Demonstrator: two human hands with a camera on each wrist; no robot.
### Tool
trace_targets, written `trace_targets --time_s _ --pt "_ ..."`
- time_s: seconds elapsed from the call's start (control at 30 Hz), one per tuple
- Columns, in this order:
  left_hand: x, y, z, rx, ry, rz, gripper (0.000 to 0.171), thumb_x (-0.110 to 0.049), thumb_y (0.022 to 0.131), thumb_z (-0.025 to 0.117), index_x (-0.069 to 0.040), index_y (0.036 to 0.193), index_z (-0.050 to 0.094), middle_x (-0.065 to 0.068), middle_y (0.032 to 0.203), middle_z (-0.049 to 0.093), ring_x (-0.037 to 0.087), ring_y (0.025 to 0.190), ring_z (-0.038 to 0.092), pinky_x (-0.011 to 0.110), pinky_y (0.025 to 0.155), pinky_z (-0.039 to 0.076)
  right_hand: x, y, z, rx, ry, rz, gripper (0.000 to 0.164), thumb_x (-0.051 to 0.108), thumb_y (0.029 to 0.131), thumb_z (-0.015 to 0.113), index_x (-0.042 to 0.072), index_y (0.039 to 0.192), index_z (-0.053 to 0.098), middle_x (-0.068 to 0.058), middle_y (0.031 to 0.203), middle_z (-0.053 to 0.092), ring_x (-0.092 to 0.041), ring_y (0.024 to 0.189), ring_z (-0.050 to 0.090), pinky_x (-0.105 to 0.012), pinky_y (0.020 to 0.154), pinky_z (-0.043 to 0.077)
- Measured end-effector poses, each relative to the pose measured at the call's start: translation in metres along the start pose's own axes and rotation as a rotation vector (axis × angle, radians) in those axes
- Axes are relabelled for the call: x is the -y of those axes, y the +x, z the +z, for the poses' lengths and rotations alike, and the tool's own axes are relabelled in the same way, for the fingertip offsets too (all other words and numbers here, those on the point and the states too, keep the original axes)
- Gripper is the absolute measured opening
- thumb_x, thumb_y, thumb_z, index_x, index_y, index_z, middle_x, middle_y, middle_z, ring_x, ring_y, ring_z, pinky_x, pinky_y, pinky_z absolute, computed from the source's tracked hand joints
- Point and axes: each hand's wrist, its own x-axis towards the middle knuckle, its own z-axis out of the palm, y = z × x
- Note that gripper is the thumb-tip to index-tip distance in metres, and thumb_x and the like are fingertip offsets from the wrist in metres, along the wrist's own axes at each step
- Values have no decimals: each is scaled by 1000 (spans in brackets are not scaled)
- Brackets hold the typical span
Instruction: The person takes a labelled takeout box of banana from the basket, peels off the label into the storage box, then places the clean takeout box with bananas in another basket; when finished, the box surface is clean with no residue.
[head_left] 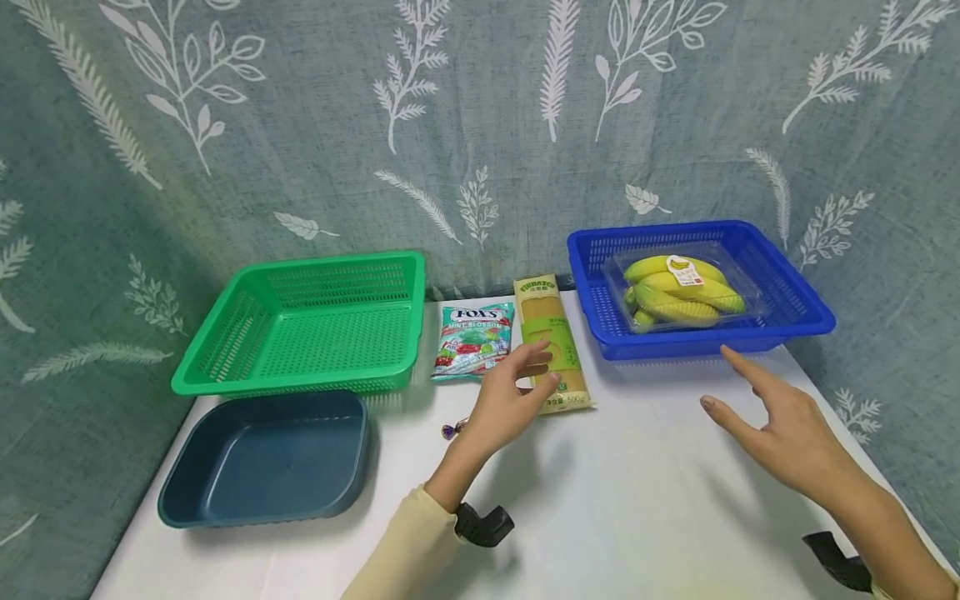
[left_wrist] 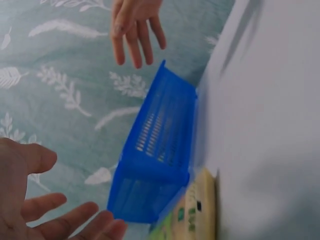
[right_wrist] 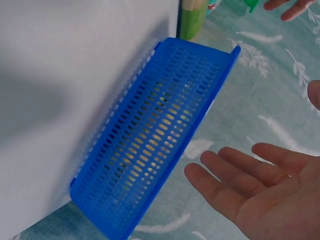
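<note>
My left hand (head_left: 512, 398) hovers in front of a packet of noodles (head_left: 546, 333), its fingers loosely bent around nothing. A bag of Fox's candy (head_left: 474, 342) lies to the left of the packet. Beside my left wrist is a small purple-wrapped sweet (head_left: 448, 432), partly hidden by the hand. On the right, a blue basket (head_left: 705, 343) contains a clear box of bananas (head_left: 684, 298). My right hand (head_left: 795, 429) is held in front of this basket, thumb and fingers spread and holding nothing. In the right wrist view, a gap separates its fingers (right_wrist: 225, 182) from the basket's rim.
A green basket (head_left: 337, 333) stands at the back left. In front of it is a dark teal tub (head_left: 281, 458). Both have nothing inside. A leaf-patterned cloth (head_left: 322, 125) hangs behind and beside the white table (head_left: 630, 517).
</note>
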Motion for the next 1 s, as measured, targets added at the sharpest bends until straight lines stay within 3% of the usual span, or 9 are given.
trace_targets --time_s 0.2,0.43,0.67,0.83,1.0 --pt "-5 14 7 -12 -17 14 49 -21 97 65 -11 143 54 9 131 63 25 118 62 40 92 54 3 11 0 -6 12 -51 76 37 97 66 11 159 29 -31 148 41 -57 116 49 -72 85 41" --pt "-14 34 22 -12 -4 16 49 -23 97 65 -12 144 53 8 129 64 29 115 63 29 86 56 3 22 -3 -29 4 -65 76 35 97 67 12 159 29 -33 147 41 -59 114 49 -72 83 40" --pt "-25 49 31 -34 -10 -1 48 -24 98 63 -12 144 53 9 127 65 28 115 64 33 88 54 2 29 -11 -31 -1 -54 76 35 98 66 12 159 28 -32 148 40 -61 114 49 -74 82 40" --pt "-25 62 35 -55 -13 -30 46 -24 98 63 -10 141 54 10 126 65 21 113 63 32 88 54 -2 38 -18 -95 34 -83 71 29 97 68 7 156 35 -33 142 47 -60 111 52 -70 83 43" --pt "-20 75 38 -88 -15 -54 46 -20 98 65 -6 140 55 13 124 64 23 112 62 33 89 54 -6 49 -25 -150 49 -119 67 24 97 68 5 154 38 -32 140 49 -56 109 55 -66 82 45"
